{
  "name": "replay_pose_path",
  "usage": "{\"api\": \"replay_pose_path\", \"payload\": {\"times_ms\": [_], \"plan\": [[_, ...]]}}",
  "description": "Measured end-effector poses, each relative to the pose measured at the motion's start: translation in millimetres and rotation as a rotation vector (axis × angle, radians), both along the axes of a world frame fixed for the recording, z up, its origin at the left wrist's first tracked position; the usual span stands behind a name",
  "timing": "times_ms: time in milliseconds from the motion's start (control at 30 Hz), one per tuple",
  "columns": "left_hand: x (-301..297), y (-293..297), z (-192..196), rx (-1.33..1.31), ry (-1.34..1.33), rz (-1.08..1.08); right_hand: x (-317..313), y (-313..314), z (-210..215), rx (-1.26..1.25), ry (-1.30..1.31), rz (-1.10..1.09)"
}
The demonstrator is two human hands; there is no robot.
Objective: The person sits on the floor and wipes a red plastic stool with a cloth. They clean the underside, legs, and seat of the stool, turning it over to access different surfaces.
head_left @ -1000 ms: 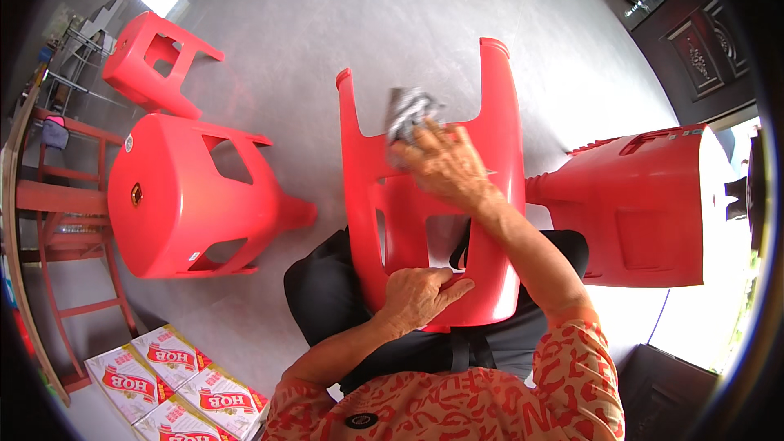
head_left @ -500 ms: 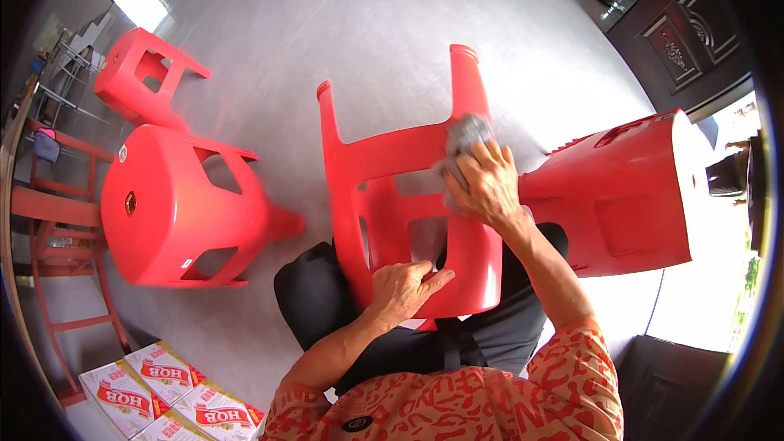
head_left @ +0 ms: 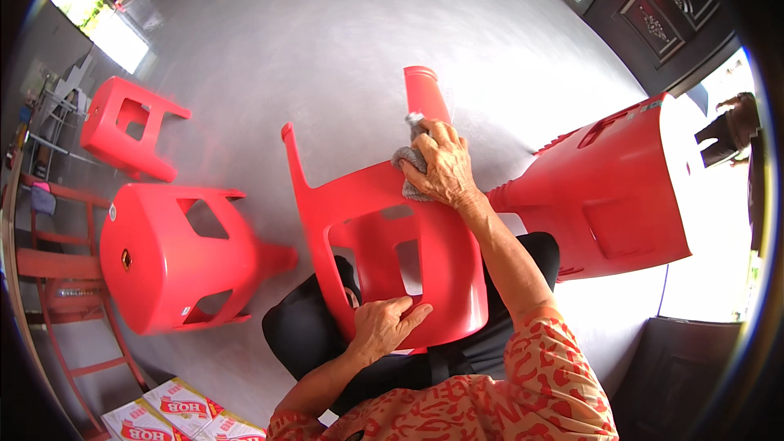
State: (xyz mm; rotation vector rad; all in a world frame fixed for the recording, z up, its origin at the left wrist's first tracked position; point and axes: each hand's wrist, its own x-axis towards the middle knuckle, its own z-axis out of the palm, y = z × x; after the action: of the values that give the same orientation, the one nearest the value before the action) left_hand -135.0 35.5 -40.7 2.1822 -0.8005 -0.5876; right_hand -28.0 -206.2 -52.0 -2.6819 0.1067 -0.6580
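A red plastic stool (head_left: pixel 457 278) lies tipped on its side across my lap, its legs pointing away from me. My left hand (head_left: pixel 380 328) grips its near edge, fingers around the rim beside an opening and thumb stretched along the surface. Bunched under my right hand (head_left: pixel 445 165) is a grey cloth (head_left: pixel 410 165), pressed against the stool where the right upper leg meets the side panel. The fingers curl over the cloth and partly cover it.
Two red stools, a nearer one (head_left: pixel 163 253) and a farther one (head_left: pixel 122 126), lie at left. Another stool or stack (head_left: pixel 612 196) lies close at right. Red-brown chairs (head_left: pixel 57 265) line the left edge; printed cartons (head_left: pixel 175 412) sit lower left. A dark carved door (head_left: pixel 653 24) stands upper right.
The view has turned somewhat, and the held stool's legs lean farther left. My right hand has shifted left with the cloth, staying at the leg's base. My left hand keeps its grip.
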Motion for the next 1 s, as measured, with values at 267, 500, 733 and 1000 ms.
{"api": "replay_pose_path", "payload": {"times_ms": [267, 500, 733, 1000], "plan": [[-2.0, 2.7, -10.8, -0.021, -0.086, -0.026, -7.6, -28.4, 34.7, 0.502, -0.197, -0.22], [6.8, -4.7, -6.7, 0.026, -0.038, -0.079, 4.4, -52.1, -2.1, 0.638, -0.056, -0.267], [5.3, -4.6, -8.2, 0.017, -0.027, -0.058, -6.2, -31.2, -19.2, 0.51, -0.121, -0.241], [6.0, -9.0, -7.4, 0.025, -0.057, -0.06, -2.9, -19.0, -11.9, 0.221, -0.131, -0.108]]}}
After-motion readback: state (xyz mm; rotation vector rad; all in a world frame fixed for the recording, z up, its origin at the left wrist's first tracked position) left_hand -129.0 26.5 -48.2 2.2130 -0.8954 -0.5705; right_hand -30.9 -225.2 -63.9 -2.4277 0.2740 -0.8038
